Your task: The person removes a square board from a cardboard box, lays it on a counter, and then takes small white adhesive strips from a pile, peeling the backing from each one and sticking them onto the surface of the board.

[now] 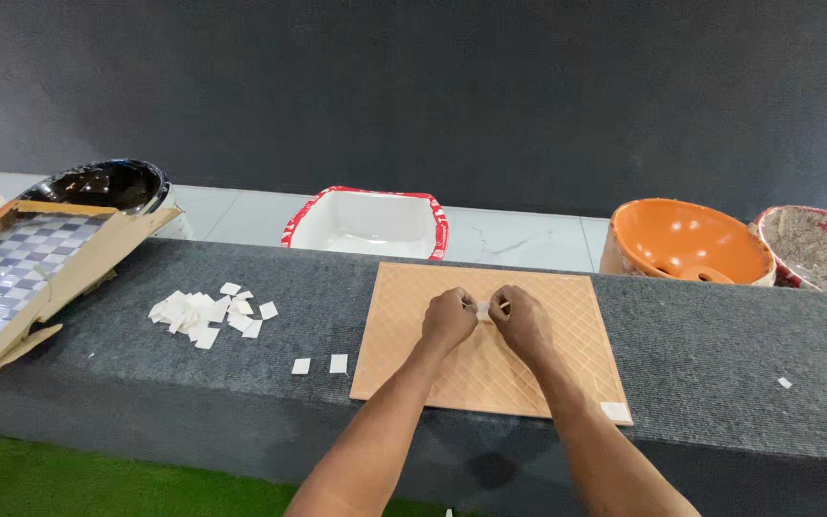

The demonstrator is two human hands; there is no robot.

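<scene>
Two-handed grip, small white square piece (482, 310)

Lying open: grey carpeted ledge (720, 354) right of the tan tile (528, 383), bearing only a small white scrap (784, 383). Crowding the left: heap of white squares (205, 314), two loose squares (320, 365), tilting cardboard box (21, 278). Blocking the far edge: black bowl (98, 184), white basin (368, 222), orange basin (686, 241), speckled basin (820, 249).
</scene>
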